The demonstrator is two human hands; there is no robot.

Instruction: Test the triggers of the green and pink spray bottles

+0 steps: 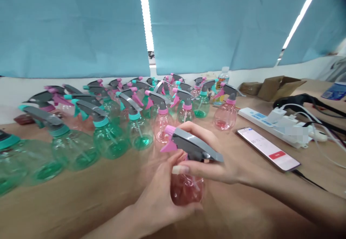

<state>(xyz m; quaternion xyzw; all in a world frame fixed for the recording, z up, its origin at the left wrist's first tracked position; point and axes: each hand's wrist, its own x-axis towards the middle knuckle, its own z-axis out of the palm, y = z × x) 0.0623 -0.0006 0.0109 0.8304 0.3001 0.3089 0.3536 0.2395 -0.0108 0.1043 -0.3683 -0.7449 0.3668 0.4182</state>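
A spray bottle (pixel 187 188) with a clear pink body and a grey and pink trigger head stands upright between my hands at the front of the table. My left hand (pixel 162 192) wraps round the pink body from the left. Around the collar just under the trigger head, the fingers and thumb of my right hand (pixel 213 159) are closed; they hide the collar itself. Beyond my hands stand many like bottles, among them a pink one (pixel 163 123) and a green one (pixel 110 138) with a teal collar.
A phone (pixel 267 149) with a lit screen lies to the right, beside a white power strip (pixel 273 125) with plugs and cables. Farther back are a cardboard box (pixel 279 88) and a labelled clear bottle (pixel 224 75). Blue cloth (pixel 189 26) hangs behind the brown table (pixel 94 203).
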